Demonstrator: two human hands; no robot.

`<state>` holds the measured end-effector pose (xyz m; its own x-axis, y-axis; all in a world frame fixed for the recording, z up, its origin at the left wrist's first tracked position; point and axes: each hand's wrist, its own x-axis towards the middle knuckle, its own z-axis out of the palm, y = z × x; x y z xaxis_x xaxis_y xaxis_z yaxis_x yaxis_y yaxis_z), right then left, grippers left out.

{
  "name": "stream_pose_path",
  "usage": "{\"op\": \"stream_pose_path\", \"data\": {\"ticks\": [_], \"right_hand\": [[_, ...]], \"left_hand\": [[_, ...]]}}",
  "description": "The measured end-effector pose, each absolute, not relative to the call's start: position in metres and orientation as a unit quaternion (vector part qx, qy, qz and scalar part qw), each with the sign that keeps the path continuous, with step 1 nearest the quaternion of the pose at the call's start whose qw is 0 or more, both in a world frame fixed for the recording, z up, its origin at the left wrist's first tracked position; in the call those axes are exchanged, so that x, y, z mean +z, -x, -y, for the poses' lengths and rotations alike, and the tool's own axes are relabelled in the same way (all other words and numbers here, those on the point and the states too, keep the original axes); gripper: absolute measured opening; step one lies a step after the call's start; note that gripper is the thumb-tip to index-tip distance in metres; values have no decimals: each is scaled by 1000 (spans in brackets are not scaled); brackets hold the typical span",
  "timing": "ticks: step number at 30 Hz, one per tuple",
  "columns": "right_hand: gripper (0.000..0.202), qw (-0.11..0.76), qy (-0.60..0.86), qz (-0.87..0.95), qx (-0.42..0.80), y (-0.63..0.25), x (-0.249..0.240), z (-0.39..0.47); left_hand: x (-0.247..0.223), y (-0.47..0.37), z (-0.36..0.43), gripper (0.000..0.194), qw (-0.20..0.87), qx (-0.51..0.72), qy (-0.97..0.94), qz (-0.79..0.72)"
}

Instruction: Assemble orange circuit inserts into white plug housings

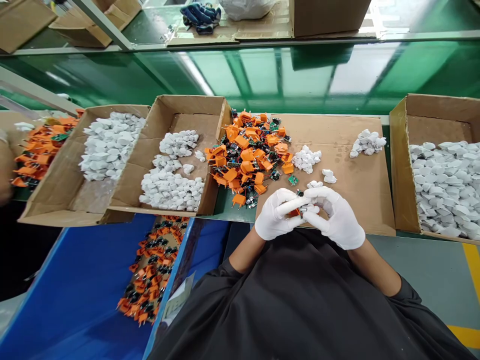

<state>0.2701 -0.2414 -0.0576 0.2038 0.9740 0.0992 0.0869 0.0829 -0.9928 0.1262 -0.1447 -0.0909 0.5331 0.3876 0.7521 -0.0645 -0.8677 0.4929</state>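
My left hand (275,216) and my right hand (339,219), both in white gloves, meet over the near edge of a cardboard sheet (360,195). The fingers of my left hand are closed on an orange plug housing (294,212) with a dark circuit part, mostly hidden by the glove. My right fingers pinch at the same spot; a small pale piece seems to lie there, but glove and piece blend together. Just beyond the fingertips lie a small green circuit board (293,180) and some white plastic pieces (329,176).
A heap of orange plug housings with circuit boards (247,150) lies left of the sheet. Cardboard boxes of white pieces stand left (170,120) and right (399,165). A blue bin (97,285) with more orange parts is below left. Another person's arm (4,170) shows at far left.
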Motion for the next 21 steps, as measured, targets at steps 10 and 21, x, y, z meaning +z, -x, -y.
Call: {"op": "stream_pose_path", "data": {"ticks": [10, 21], "right_hand": [[47, 547, 509, 461, 479, -270, -59, 246], [36, 566, 517, 347, 540, -274, -56, 233]], "left_hand": [[-94, -125, 144, 35, 272, 492, -823, -83], [-90, -123, 147, 56, 231, 435, -865, -96]]}}
